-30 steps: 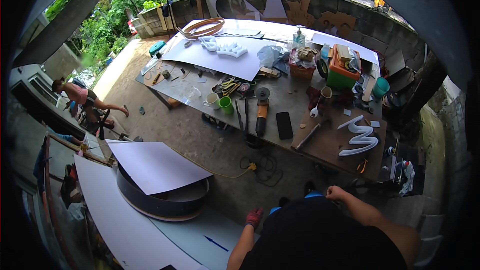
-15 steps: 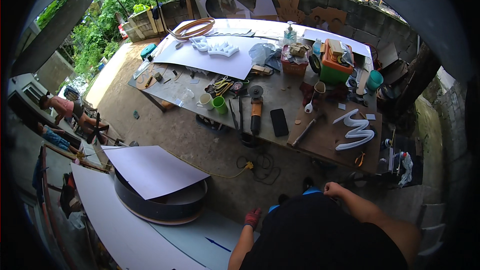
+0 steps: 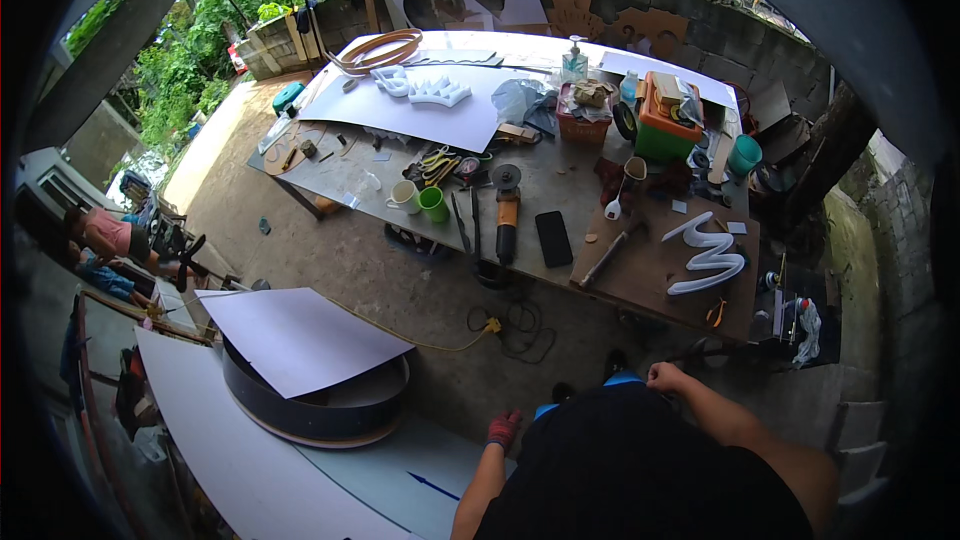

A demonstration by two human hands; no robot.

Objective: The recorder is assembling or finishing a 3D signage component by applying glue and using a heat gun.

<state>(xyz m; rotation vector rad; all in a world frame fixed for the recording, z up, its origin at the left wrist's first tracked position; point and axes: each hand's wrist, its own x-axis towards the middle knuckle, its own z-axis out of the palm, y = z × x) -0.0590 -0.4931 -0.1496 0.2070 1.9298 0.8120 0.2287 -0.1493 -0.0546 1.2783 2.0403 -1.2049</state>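
My left hand (image 3: 503, 428), in a red work glove, hangs low beside the edge of the pale sheet (image 3: 400, 460) on the left. Its fingers are too small and dark to make out. My right hand (image 3: 665, 377) is bare and closed, held in front of my right thigh below the table's front edge. Whatever it may hold is hidden. Nearest to it on the table is a brown board (image 3: 640, 290) bearing a white zigzag-shaped piece (image 3: 708, 255), a hammer (image 3: 612, 252) and orange-handled pliers (image 3: 716, 313). An angle grinder (image 3: 508, 215) and a black phone (image 3: 554, 239) lie left of the board.
The metal table (image 3: 390, 175) also carries mugs (image 3: 433, 204), an orange-green box (image 3: 668, 125) and a white sheet (image 3: 420, 110). At left, a dark round frame (image 3: 310, 410) sits under another sheet (image 3: 305, 335). A yellow-plugged cord (image 3: 492, 325) crosses the floor. Two people (image 3: 105, 240) are far left.
The view has shifted slightly. At the far left, the person in pink has bent lower, toward the person in blue. Both my hands stay nearly where they were.
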